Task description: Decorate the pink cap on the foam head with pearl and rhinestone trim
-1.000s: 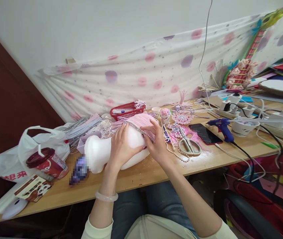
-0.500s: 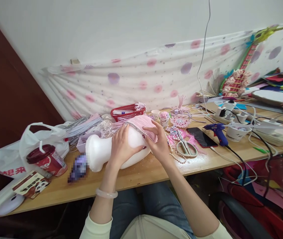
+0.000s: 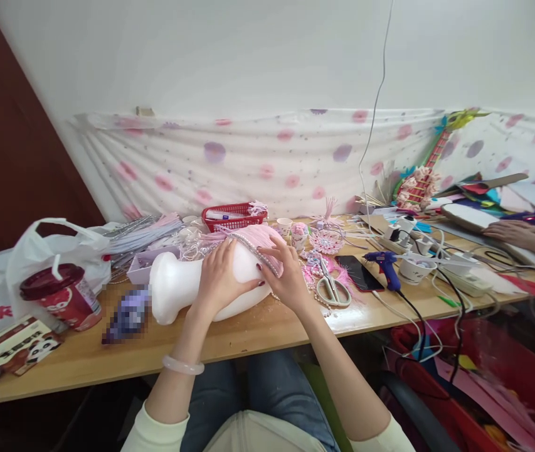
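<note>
Across the front of the wooden desk (image 3: 83, 364), a white vase-shaped form (image 3: 247, 267) is lying on its side, its neck and flared end pointing left. Both forearms are slanting forward and inward, the left one wearing a pale bangle (image 3: 183, 365) near the wrist. The left hand (image 3: 220, 276) is lying over the form where the neck is widening into the body, its back facing up; its fingers are stretching over the top, while its thumb is extending right, well apart from them. The right hand (image 3: 286, 276) is arching at the body's far right, thumb and forefinger standing apart, fingers touching the pink covering (image 3: 262, 235); how firmly they are pressing, I cannot tell. That covering is wrapping the upper far side of the body in fine, close strands, and a silvery beaded trim (image 3: 248, 243) is following its edge. Nearer the person, the body is showing bare, smooth and glossy white.
</note>
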{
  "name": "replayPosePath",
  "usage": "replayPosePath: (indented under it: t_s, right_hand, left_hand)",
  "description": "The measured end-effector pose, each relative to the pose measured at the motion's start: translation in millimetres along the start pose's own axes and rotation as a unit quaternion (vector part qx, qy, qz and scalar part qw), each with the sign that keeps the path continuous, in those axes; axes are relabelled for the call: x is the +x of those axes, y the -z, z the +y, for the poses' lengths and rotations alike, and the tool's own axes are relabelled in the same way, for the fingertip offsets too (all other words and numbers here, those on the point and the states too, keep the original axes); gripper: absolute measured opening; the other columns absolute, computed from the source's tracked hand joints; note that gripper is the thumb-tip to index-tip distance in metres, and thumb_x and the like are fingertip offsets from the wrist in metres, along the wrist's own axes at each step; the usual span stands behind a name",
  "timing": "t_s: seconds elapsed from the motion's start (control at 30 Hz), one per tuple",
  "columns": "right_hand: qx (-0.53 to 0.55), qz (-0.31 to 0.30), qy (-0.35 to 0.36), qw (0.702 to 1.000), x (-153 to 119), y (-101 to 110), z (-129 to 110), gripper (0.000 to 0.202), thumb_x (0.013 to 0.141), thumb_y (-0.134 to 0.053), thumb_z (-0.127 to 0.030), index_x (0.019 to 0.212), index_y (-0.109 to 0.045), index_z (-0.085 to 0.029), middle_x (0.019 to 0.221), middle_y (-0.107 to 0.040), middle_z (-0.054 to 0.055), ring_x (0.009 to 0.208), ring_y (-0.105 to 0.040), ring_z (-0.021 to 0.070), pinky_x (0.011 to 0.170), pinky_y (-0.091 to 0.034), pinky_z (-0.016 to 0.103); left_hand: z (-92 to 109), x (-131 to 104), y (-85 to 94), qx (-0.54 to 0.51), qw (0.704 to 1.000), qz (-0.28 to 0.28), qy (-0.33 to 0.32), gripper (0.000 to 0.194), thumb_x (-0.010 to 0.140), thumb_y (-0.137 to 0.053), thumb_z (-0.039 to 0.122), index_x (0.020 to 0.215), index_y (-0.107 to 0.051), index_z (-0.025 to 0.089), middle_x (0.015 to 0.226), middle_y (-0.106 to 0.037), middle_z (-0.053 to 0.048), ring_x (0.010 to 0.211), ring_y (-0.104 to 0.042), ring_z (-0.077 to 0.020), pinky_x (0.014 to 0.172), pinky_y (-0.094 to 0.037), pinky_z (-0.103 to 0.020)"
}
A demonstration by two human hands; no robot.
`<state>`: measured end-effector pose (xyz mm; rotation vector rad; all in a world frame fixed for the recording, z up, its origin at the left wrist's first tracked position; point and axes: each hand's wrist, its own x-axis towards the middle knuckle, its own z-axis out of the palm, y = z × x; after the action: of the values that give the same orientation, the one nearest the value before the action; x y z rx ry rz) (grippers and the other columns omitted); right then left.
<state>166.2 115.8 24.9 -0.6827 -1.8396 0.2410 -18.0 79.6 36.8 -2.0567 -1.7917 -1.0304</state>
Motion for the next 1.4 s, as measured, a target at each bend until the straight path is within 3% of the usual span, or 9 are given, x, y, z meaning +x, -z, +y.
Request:
replayPosePath:
  t_s: [0.37,0.53,0.63,0.77,0.9,1.03,1.17,1.27,1.4]
  right_hand:
    - [0.030,0.008,-0.048,0.998,10.3,30.6,-7.0,0.047,0.085,-0.066,-0.026,0.131,-0.059,-0.028,0.101,-0.079,0.005,0.109,-0.069,0.0292,0.104,-0.049,0.055]
    - [0.094,0.032,-0.148,0.984,17.9,52.2,2.2,0.057,0.075,-0.076,-0.028,0.130,-0.062,-0.026,0.086,-0.074,0.000,0.067,-0.073,0.0207,0.068,-0.058,0.038]
    - [0.137,0.036,-0.194,0.971,19.1,55.4,7.7,0.043,0.070,-0.082,-0.033,0.110,-0.071,-0.024,0.071,-0.072,-0.002,0.061,-0.072,0.0208,0.060,-0.056,0.035]
    - [0.221,0.037,-0.226,0.948,17.5,52.0,10.5,0.039,0.063,-0.089,-0.046,0.090,-0.075,-0.022,0.074,-0.077,0.003,0.069,-0.074,0.0221,0.068,-0.060,0.037]
    - [0.309,0.054,-0.251,0.915,14.4,47.8,8.9,0.044,0.062,-0.092,-0.050,0.093,-0.078,-0.023,0.083,-0.080,0.006,0.077,-0.074,0.0208,0.072,-0.060,0.035]
    - [0.386,0.075,-0.274,0.877,14.1,44.6,2.5,0.043,0.062,-0.093,-0.052,0.091,-0.078,-0.024,0.076,-0.074,0.001,0.062,-0.062,0.0114,0.060,-0.052,0.026]
    - [0.436,0.079,-0.286,0.849,15.2,44.5,-8.6,0.046,0.059,-0.093,-0.055,0.089,-0.076,-0.024,0.058,-0.052,-0.008,0.048,-0.039,0.0053,0.048,-0.040,0.021]
    - [0.444,0.088,-0.292,0.842,12.3,46.8,-12.8,0.047,0.063,-0.091,-0.060,0.087,-0.074,-0.023,0.048,-0.035,-0.012,0.043,-0.028,0.0053,0.043,-0.030,0.021]
    - [0.435,0.102,-0.311,0.839,0.9,50.6,-8.2,0.050,0.066,-0.086,-0.067,0.077,-0.071,-0.021,0.037,-0.026,-0.013,0.036,-0.019,0.0053,0.038,-0.022,0.022]
  left_hand:
    - [0.5,-0.4,0.5,-0.001,1.000,-0.013,0.007,0.105,0.069,-0.084,0.058,0.152,-0.036,0.014,0.160,-0.045,-0.025,0.151,-0.041,-0.0403,0.122,-0.036,-0.056]
    - [-2.3,0.2,1.7,0.006,0.999,-0.047,-0.009,0.112,0.070,-0.082,0.063,0.155,-0.029,0.013,0.164,-0.037,-0.027,0.154,-0.035,-0.0425,0.123,-0.031,-0.060]
    - [-5.3,2.7,7.8,0.007,0.996,-0.088,-0.023,0.122,0.065,-0.085,0.062,0.159,-0.023,0.015,0.167,-0.030,-0.028,0.157,-0.027,-0.0439,0.125,-0.028,-0.062]
    - [-12.0,5.1,25.2,0.017,0.983,-0.179,-0.041,0.135,0.059,-0.088,0.062,0.162,-0.015,0.013,0.172,-0.018,-0.026,0.161,-0.015,-0.0369,0.129,-0.024,-0.052]
    - [-19.1,-0.9,42.5,0.062,0.965,-0.254,-0.013,0.144,0.055,-0.090,0.057,0.164,-0.010,0.009,0.173,-0.007,-0.028,0.162,-0.008,-0.0362,0.131,-0.019,-0.049]
    - [-20.7,-10.4,53.3,0.122,0.948,-0.292,0.038,0.146,0.051,-0.094,0.039,0.165,-0.008,0.008,0.171,-0.006,-0.033,0.161,-0.007,-0.0427,0.130,-0.013,-0.056]
    - [-19.9,-10.1,60.0,0.160,0.933,-0.315,0.062,0.153,0.040,-0.097,0.018,0.165,-0.009,0.010,0.169,-0.009,-0.037,0.159,-0.012,-0.0483,0.127,-0.014,-0.063]
    - [-21.9,-6.9,62.1,0.179,0.933,-0.308,0.049,0.149,0.041,-0.095,0.011,0.165,-0.011,0.010,0.165,-0.026,-0.037,0.156,-0.026,-0.0488,0.124,-0.023,-0.060]
    - [-26.8,-9.8,60.2,0.195,0.944,-0.264,0.011,0.118,0.061,-0.075,-0.001,0.164,-0.018,0.010,0.148,-0.051,-0.030,0.142,-0.046,-0.0457,0.117,-0.031,-0.057]
